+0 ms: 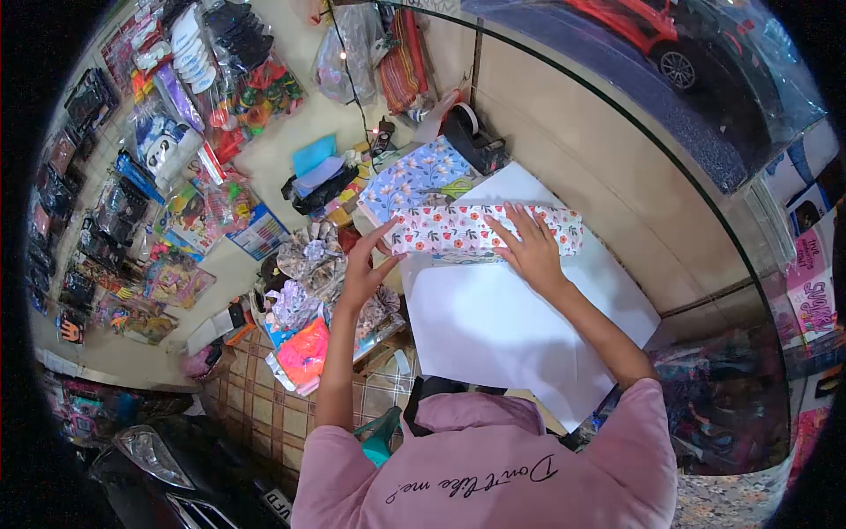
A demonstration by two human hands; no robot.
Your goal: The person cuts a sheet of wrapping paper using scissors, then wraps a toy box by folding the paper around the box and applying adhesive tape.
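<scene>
A long box-shaped package (441, 231) in white floral paper with red and orange flowers lies across a large white sheet (476, 309). My left hand (359, 269) is at its left end, with thumb and fingers bracketing that end. My right hand (531, 249) lies on the package right of its middle, fingers stretched out and spread on the paper. Below the package, a strip of printed surface shows along its near edge. Blue floral paper (414, 176) lies behind the package, with green-handled scissors (456, 187) at its right side.
A tape dispenser (476, 141) stands at the back. Crumpled patterned fabric pieces (313, 260) and a bright pink packet (304, 351) are heaped on the left. Packaged goods (167, 141) hang on the left wall. A glass edge (705, 185) curves along the right; a motorbike (167, 476) is lower left.
</scene>
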